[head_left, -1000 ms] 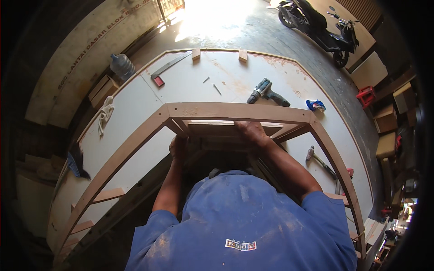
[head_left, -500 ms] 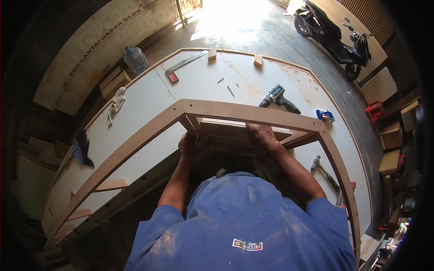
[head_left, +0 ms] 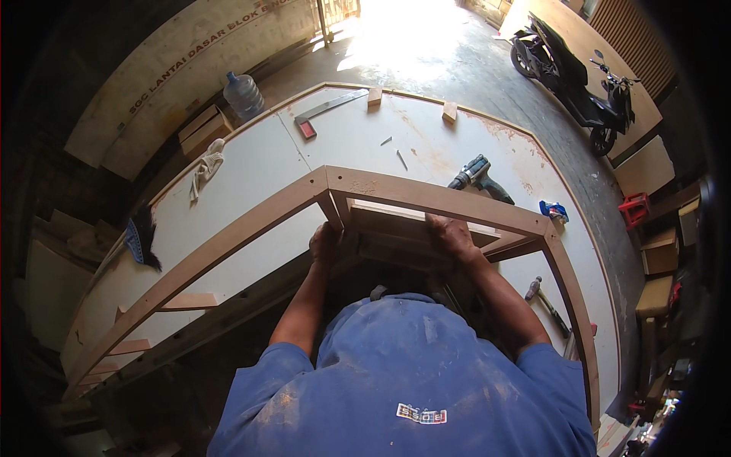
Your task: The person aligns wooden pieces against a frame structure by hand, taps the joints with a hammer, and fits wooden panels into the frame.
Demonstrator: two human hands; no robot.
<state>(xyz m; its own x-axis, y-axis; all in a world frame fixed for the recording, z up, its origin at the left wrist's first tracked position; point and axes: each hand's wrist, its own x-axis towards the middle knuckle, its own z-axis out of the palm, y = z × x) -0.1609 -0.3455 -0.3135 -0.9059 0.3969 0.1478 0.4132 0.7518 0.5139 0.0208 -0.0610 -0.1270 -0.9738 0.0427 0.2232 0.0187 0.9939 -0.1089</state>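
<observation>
A wooden frame [head_left: 438,201] with angled corners stands in front of me, over a large white tabletop [head_left: 259,164]. Inside its front section lies a wooden board [head_left: 392,223]. My right hand [head_left: 452,236] grips this board near its right part, fingers over the top edge. At the board's left end, my left hand [head_left: 325,242] is closed beside a short strut [head_left: 332,209] under the frame's corner. The frame hides some of its fingers, so what they hold cannot be made out for certain.
Beyond the frame lie a cordless drill [head_left: 481,180], a try square [head_left: 324,110], two wood blocks [head_left: 375,97] and a small blue packet [head_left: 553,212]. A hammer [head_left: 544,301] rests at right, a cloth [head_left: 205,169] and brush [head_left: 142,240] at left. A motorbike [head_left: 575,84] is parked behind.
The view has turned slightly, so frame, table and tools appear further right. Both hands stay at about the same spots on the frame and board.
</observation>
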